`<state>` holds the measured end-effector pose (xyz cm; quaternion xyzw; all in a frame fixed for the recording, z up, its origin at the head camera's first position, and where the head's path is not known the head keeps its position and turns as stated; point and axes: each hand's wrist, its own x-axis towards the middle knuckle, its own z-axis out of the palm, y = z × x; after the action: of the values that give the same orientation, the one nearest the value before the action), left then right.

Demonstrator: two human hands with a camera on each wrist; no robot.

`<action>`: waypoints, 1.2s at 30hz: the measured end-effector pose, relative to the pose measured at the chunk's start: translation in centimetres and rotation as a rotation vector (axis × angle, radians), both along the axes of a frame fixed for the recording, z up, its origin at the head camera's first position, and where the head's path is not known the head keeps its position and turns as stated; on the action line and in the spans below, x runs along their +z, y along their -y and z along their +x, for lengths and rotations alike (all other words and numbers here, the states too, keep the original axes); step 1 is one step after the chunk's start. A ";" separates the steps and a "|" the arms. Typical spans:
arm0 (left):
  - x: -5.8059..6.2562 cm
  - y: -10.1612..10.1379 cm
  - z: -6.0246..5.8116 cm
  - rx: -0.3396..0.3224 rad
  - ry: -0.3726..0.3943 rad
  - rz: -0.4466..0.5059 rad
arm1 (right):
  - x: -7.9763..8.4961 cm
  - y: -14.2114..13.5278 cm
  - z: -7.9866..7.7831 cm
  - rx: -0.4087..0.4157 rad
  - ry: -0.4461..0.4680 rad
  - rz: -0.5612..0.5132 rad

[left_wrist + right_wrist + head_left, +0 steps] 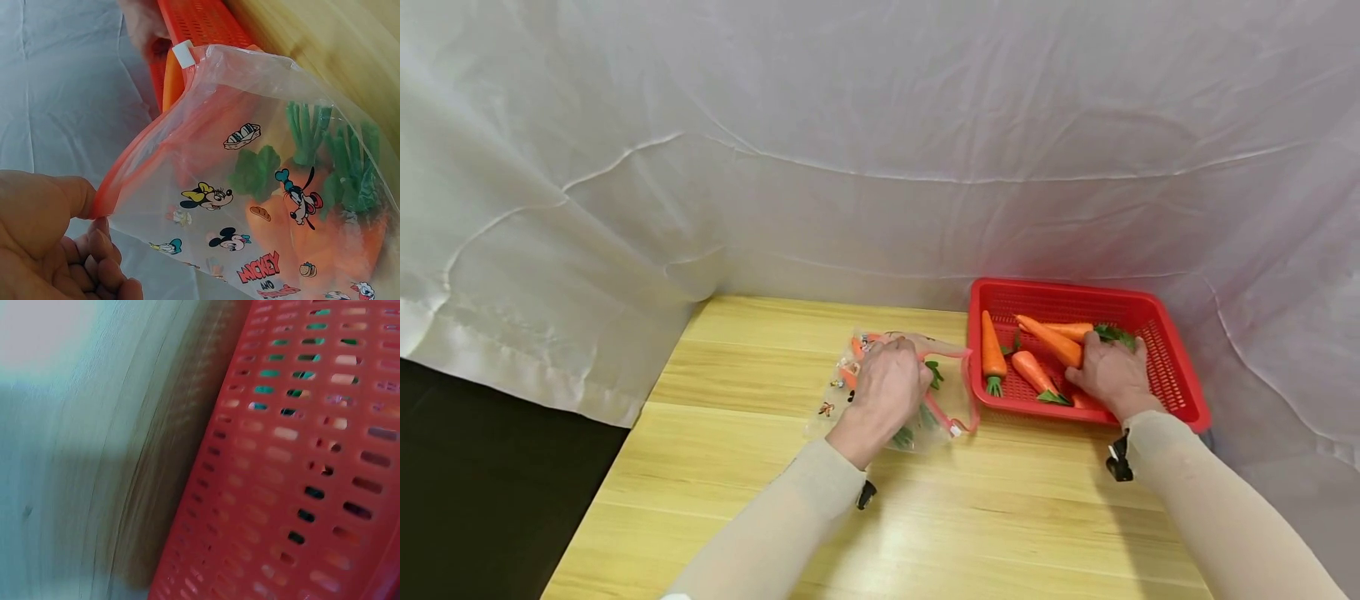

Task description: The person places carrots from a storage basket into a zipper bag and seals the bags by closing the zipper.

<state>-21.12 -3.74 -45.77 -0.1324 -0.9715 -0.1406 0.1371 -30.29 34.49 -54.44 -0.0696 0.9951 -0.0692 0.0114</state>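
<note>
In the left wrist view, my left hand (pixel 53 231) pinches the red zip edge of a clear plastic zip bag (pixel 206 162) between thumb and finger. Cartoon prints cover the bag, and a white slider (pixel 184 54) sits on its zip. Inside lie carrots (pixel 300 244) with green tops. The bag's mouth faces a red plastic basket (pixel 976 333). My right hand (pixel 1108 375) reaches down into that basket, over the butt of an orange carrot (pixel 1051 340) and beside green leaves (pixel 1116 335). Its fingertips are hidden; whether they grip a carrot does not show.
More carrots lie in the basket, one upright along its left side (pixel 992 346) and another near the front (pixel 1032 371). The basket stands at the back right of the wooden table (pixel 722 450). A pale cloth (pixel 880 217) hangs behind.
</note>
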 end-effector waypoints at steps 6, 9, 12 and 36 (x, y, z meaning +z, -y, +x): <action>0.0 0.0 0.0 0.002 -0.008 0.002 | 0.3 1.1 -0.1 -0.008 -0.094 -0.062; 0.0 0.0 0.0 0.005 -0.001 0.007 | 0.8 1.6 -0.2 -0.003 -0.140 -0.093; -0.1 -0.1 -0.1 0.007 0.006 0.007 | 1.2 1.9 -0.2 -0.007 -0.168 -0.106; 0.2 0.0 -0.5 0.016 0.041 -0.081 | 5.0 2.5 3.6 0.182 -0.409 0.132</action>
<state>-21.60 -3.74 -45.57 -0.1271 -0.9801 -0.1028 0.1126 -26.64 31.94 -49.47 -0.1707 0.9687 0.0130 -0.1798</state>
